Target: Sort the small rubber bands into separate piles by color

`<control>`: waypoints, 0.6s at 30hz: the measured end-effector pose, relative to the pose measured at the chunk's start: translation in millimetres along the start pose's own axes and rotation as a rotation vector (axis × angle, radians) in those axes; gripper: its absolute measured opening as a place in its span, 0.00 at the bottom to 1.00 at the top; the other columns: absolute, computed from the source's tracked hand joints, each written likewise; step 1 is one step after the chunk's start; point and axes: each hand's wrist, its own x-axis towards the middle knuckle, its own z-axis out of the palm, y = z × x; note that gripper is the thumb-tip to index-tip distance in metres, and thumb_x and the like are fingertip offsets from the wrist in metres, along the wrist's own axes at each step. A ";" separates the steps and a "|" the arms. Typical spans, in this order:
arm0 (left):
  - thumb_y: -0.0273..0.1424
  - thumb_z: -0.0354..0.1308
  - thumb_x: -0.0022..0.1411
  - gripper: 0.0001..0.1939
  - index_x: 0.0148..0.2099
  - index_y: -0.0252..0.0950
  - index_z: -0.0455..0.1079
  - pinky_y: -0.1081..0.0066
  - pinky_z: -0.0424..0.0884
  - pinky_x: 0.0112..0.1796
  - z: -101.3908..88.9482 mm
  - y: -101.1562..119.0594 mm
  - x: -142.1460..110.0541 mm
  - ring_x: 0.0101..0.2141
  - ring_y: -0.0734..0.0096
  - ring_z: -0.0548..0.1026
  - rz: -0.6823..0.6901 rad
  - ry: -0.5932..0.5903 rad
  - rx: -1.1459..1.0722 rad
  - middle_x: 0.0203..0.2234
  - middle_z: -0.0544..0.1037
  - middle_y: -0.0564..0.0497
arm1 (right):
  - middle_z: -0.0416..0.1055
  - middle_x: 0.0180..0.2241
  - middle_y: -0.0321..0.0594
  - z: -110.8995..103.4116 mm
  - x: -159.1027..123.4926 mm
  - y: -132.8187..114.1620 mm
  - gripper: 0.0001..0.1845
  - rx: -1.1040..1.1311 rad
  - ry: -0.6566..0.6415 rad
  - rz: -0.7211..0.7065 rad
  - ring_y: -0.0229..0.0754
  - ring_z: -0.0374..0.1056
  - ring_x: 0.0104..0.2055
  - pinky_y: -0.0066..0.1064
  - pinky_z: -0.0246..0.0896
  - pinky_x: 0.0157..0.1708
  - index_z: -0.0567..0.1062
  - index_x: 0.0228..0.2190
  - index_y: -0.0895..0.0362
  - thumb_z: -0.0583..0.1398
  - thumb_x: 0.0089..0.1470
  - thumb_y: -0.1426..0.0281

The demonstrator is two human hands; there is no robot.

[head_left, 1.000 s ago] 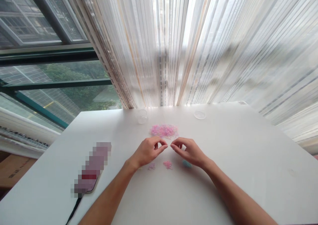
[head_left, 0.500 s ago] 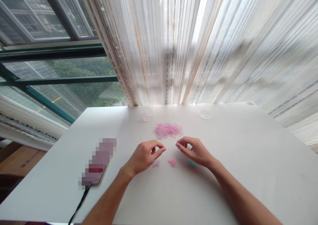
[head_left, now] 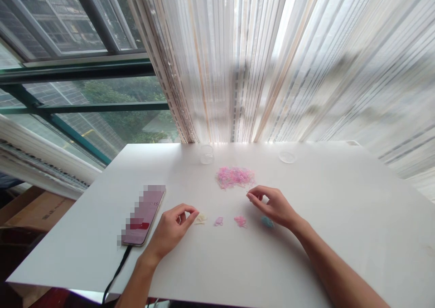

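Note:
My left hand [head_left: 173, 228] is closed in a pinch at the left edge of a small pale yellow pile [head_left: 201, 218]; anything between its fingertips is too small to make out. My right hand [head_left: 273, 204] also pinches thumb and finger together, just below a larger mixed heap [head_left: 235, 177] of pink, lilac and pale strands that look like tiny rubber bands. What it holds, if anything, cannot be made out. Between the hands lie a lilac pile [head_left: 218, 221] and a pink pile [head_left: 240, 221]. A teal pile [head_left: 267, 222] sits under my right hand, partly covered.
On the white table [head_left: 340, 235], a clear round container [head_left: 206, 154] and a clear lid-like disc [head_left: 287, 157] stand near the back edge. A phone [head_left: 146, 215] with a black cable [head_left: 117, 269] lies at left. Striped curtains [head_left: 238, 63] hang behind.
My left hand has moved left and toward me, from near the heap to the yellow pile, which now shows. My right hand stays by the heap. The view has shifted slightly.

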 end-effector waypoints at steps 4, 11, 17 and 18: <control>0.43 0.56 0.65 0.15 0.35 0.38 0.75 0.75 0.68 0.27 -3.9 -12.2 -8.3 0.23 0.75 0.68 -0.031 0.041 0.051 0.27 0.78 0.53 | 0.72 0.24 0.37 0.2 -0.1 1.4 0.13 -0.012 0.008 0.006 0.38 0.66 0.26 0.26 0.61 0.22 0.76 0.30 0.55 0.56 0.62 0.63; 0.43 0.54 0.67 0.14 0.40 0.41 0.76 0.73 0.69 0.30 -7.8 -21.4 -14.0 0.24 0.74 0.70 -0.042 0.011 0.120 0.33 0.81 0.53 | 0.73 0.25 0.38 0.8 -0.7 2.7 0.13 -0.008 0.000 0.001 0.38 0.66 0.26 0.26 0.62 0.21 0.76 0.31 0.55 0.56 0.62 0.62; 0.41 0.53 0.67 0.14 0.39 0.43 0.77 0.73 0.70 0.30 -5.0 -8.8 -10.0 0.25 0.72 0.72 0.014 -0.071 0.173 0.34 0.81 0.53 | 0.73 0.25 0.38 -0.1 -0.5 2.4 0.14 -0.013 0.005 -0.004 0.38 0.66 0.26 0.26 0.62 0.21 0.76 0.31 0.55 0.56 0.62 0.62; 0.41 0.53 0.67 0.14 0.39 0.43 0.77 0.73 0.70 0.30 -4.2 -7.6 -9.5 0.25 0.72 0.73 0.020 -0.080 0.184 0.33 0.81 0.53 | 0.73 0.25 0.38 -0.3 -0.4 2.2 0.14 -0.012 0.006 -0.006 0.38 0.66 0.26 0.26 0.62 0.21 0.76 0.31 0.55 0.56 0.62 0.62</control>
